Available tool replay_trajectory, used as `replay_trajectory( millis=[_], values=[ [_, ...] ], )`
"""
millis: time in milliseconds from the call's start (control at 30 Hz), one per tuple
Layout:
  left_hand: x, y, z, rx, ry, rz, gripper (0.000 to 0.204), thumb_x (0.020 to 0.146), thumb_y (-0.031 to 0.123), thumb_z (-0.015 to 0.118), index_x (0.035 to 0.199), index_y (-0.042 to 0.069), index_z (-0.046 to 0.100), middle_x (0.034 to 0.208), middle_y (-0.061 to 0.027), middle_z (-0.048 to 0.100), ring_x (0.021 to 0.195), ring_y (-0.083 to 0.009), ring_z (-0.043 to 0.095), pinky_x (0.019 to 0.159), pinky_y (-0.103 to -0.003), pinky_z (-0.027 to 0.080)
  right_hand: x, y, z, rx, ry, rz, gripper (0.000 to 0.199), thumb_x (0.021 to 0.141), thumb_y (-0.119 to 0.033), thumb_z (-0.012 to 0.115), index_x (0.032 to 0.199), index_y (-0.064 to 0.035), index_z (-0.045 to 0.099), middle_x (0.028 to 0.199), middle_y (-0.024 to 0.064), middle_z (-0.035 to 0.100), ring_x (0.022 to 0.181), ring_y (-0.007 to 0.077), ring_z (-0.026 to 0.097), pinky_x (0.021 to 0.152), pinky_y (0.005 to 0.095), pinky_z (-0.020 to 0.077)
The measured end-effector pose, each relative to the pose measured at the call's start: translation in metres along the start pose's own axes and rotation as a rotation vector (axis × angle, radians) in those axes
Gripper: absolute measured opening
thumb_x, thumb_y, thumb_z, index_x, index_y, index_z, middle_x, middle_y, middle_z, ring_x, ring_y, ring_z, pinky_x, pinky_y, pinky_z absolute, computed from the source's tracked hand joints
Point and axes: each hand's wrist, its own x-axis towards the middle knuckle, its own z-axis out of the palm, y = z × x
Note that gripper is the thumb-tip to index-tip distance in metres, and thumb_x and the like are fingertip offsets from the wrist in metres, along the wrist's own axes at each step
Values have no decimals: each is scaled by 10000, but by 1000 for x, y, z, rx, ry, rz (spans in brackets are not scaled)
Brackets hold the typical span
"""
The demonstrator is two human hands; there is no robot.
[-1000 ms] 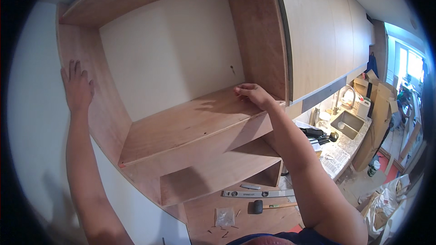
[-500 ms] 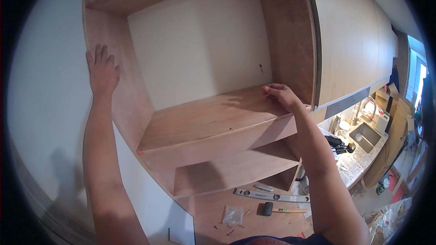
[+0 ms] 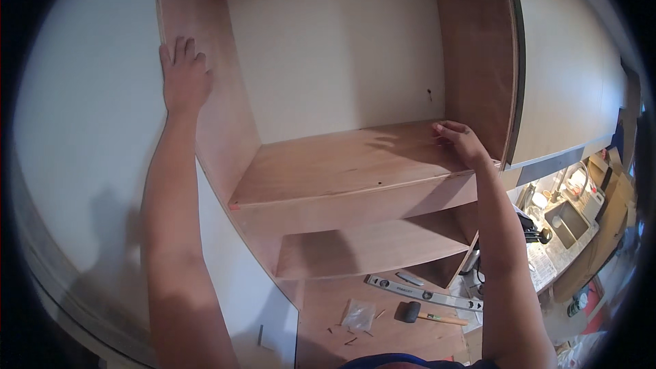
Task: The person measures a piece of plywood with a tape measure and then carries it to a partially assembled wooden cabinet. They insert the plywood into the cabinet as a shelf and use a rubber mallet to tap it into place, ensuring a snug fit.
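Observation:
An open wooden cabinet stands before me. My left hand (image 3: 186,82) lies against its left side panel (image 3: 229,89), near the front edge, fingers stretched out and apart. Over the right part of the cabinet's shelf (image 3: 321,164) is my right hand (image 3: 462,142). Its thumb and fingertips are pinched together, and whatever they may hold is too small to make out. A pale back panel (image 3: 335,55) closes the rear, with a small dark hole (image 3: 429,94) low on its right.
Below, a spirit level (image 3: 424,294), a black-headed mallet (image 3: 410,312), a clear plastic bag (image 3: 359,315) and several screws (image 3: 350,341) lie on a wooden surface. To the right are closed cabinet doors (image 3: 564,61), a sink (image 3: 568,222) and cardboard (image 3: 601,232).
The whole view has shifted, so the cabinet sits further right and slightly higher. Both hands keep about the same places on and over the cabinet.

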Motion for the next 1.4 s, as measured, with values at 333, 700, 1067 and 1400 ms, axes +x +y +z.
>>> replay_trajectory(
  millis=[333,700,1067,1400],
  values=[
    [-2,-2,0,48,30,22,391,921,370,692,1182,80,726,1505,-99,526,1501,-262,330,1229,-565,201,0,-3,3,-39,14,14,378,983,-365,723,1141,-21,729,988,17,695,900,110,600,848,274,492],
    [-1,4,-10,40,-22,12,380,923,365,696,1182,87,712,1522,-90,498,1509,-256,309,1235,-561,204,-2,-4,2,-49,39,16,409,975,-402,727,1120,-19,726,980,23,687,872,122,609,814,286,497],
    [-1,5,-10,79,-17,15,379,931,369,687,1189,92,711,1532,-94,499,1522,-266,296,1239,-566,194,0,-2,0,-50,8,27,373,991,-374,707,1153,-39,724,1022,22,697,903,114,618,856,279,500],
    [0,6,-17,71,-51,1,365,925,354,696,1183,97,715,1529,-99,497,1523,-258,294,1239,-558,203,5,2,0,-44,22,5,389,961,-397,747,1081,-27,732,960,23,693,874,120,616,825,283,491]
  ],
)
